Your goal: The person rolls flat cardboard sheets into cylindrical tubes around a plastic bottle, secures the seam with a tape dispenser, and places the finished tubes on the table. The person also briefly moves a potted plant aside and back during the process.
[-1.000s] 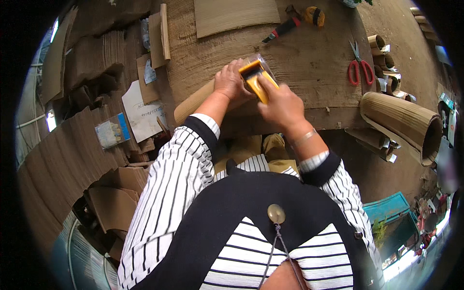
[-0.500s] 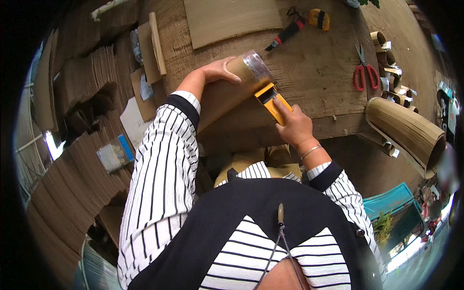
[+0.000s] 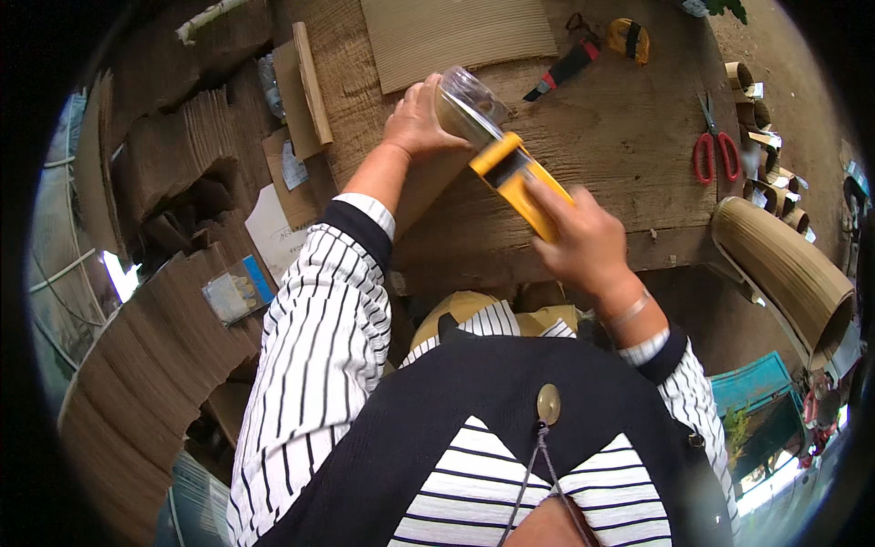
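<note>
My left hand (image 3: 421, 120) is closed around the upper end of a rolled brown cardboard sheet (image 3: 430, 193), which slants over the table edge. Clear, glossy tape (image 3: 476, 94) shows at that end, beside my fingers. My right hand (image 3: 583, 239) grips a yellow tape dispenser (image 3: 538, 202). The dispenser's dark-windowed head meets the tape just right of my left thumb. Part of the roll is hidden by my left hand and forearm.
On the wooden table (image 3: 629, 155) lie a corrugated sheet (image 3: 460, 41), a red-and-black utility knife (image 3: 567, 67), a yellow tape measure (image 3: 629, 41) and red-handled scissors (image 3: 715, 150). Cardboard stacks (image 3: 150, 365) stand left; a large cardboard roll (image 3: 788, 273) and several smaller ones are right.
The dispenser has turned and tilted against the end of the roll. My left hand has shifted up around that end, and my right hand has moved slightly right. The whole view has shifted.
</note>
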A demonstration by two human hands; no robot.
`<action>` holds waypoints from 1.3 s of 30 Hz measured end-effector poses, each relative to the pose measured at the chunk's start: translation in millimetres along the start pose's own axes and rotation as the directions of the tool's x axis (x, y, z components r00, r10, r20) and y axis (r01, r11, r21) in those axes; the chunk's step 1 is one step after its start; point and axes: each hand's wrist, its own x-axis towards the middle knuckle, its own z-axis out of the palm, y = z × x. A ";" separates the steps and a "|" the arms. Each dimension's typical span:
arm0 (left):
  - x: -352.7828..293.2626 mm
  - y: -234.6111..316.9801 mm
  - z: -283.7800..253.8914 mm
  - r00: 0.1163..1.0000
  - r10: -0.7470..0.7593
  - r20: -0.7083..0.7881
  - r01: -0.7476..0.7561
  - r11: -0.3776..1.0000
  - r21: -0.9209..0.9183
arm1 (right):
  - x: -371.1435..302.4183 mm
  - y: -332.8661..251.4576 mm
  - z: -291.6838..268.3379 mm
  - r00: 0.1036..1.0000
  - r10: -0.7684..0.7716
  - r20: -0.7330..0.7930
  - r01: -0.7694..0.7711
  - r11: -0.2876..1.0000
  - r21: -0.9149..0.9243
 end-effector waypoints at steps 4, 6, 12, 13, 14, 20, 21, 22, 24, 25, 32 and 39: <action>10.0 -8.6 -11.0 0.996 0.004 0.090 0.006 0.994 -0.112 | -37.8 32.5 -4.6 0.997 0.061 0.047 -0.055 0.992 -0.113; 16.7 -19.4 -11.4 0.990 0.026 0.135 0.003 0.978 -0.208 | -16.9 42.7 16.9 0.992 0.088 0.087 -0.070 0.981 -0.183; 47.9 -48.1 -17.7 0.964 0.192 0.182 -0.099 0.899 -0.426 | 76.3 54.0 66.2 0.981 0.130 0.145 -0.105 0.979 -0.174; 50.4 -48.6 -20.5 0.960 0.191 0.205 -0.078 0.885 -0.459 | 84.3 52.3 68.1 0.985 0.114 0.128 -0.094 0.984 -0.153; 52.9 -51.0 -22.6 0.955 0.191 0.227 -0.057 0.870 -0.490 | 88.0 50.7 70.2 0.989 0.105 0.107 -0.089 0.985 -0.146; 2.9 -20.1 -4.9 0.827 0.299 0.476 0.159 0.687 -0.709 | 8.9 54.4 50.8 0.999 0.025 0.045 -0.021 0.996 -0.092; -13.8 -10.0 13.6 0.764 0.353 0.541 0.242 0.620 -0.746 | -25.1 51.6 36.7 0.997 0.047 0.068 -0.041 0.995 -0.090; -34.2 -5.0 37.4 0.736 0.373 0.565 0.274 0.599 -0.752 | -57.6 51.5 30.7 0.994 0.060 0.086 -0.055 0.997 -0.060; -67.1 9.2 64.8 0.681 0.459 0.571 0.274 0.563 -0.780 | -97.0 47.9 33.3 0.989 0.088 0.117 -0.085 0.996 -0.034; -75.8 16.8 56.5 0.708 0.445 0.548 0.104 0.701 -0.705 | -108.4 46.1 37.9 0.985 0.108 0.131 -0.103 0.994 -0.042; -130.7 20.1 47.8 0.990 0.104 0.094 -0.098 0.993 -0.061 | -49.3 8.8 54.8 0.999 -0.010 0.043 0.007 0.998 0.069; -113.8 39.9 68.6 0.988 -0.106 -0.114 0.126 0.975 0.182 | -31.2 -17.8 -13.6 0.992 -0.101 0.074 0.101 0.995 -0.002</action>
